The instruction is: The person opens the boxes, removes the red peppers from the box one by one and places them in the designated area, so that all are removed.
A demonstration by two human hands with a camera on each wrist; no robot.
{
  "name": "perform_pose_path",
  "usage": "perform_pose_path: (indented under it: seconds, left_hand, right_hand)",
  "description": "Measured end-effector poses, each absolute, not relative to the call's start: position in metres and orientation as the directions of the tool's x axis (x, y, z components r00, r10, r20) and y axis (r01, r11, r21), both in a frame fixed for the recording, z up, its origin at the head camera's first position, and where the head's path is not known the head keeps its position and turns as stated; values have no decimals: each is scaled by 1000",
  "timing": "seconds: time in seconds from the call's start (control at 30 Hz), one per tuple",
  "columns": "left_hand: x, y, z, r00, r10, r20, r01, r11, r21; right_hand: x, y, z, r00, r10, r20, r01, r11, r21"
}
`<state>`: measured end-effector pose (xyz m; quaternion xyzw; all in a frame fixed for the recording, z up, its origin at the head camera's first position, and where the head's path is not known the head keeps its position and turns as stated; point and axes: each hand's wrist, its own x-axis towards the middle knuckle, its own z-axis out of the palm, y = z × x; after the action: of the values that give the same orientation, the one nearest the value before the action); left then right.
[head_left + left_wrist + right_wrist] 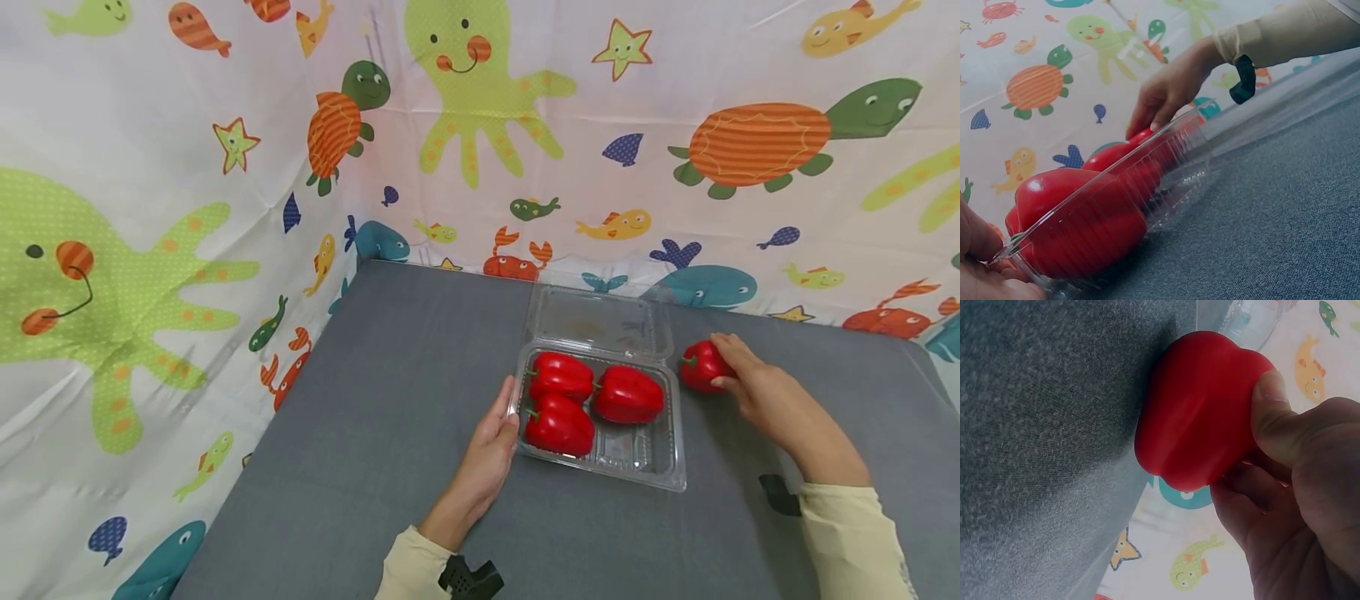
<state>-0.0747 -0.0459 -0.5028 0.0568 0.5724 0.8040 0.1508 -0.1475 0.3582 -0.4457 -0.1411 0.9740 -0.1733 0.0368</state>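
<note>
An opened clear plastic clamshell container [637,471] holds three red bell peppers, two stacked along its left side and one at the upper right [628,395]. Thumb and fingers of my left hand [487,454] pinch the container's left rim, as the left wrist view also shows. Just right of the container, my right hand [780,408] grips another red bell pepper [1200,412], thumb on one side and fingers on the other. That pepper's green stem points left, toward the container. The lower right part of the container shows its bare ribbed floor.
The container's transparent lid [600,321] lies folded back toward the rear wall. Grey cloth covers the table [375,417]. A white curtain printed with sea animals [510,208] hangs behind and along the left. Dark straps sit at both wrists.
</note>
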Motion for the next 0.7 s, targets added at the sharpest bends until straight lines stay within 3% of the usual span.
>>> perform_pose_path:
  seconds: [0.7]
  left_hand:
    - [-74, -46, -504, -948, 304, -92, -187, -298, 936]
  right_hand:
    - [-150, 363, -442, -955, -234, -181, -140, 897, -420]
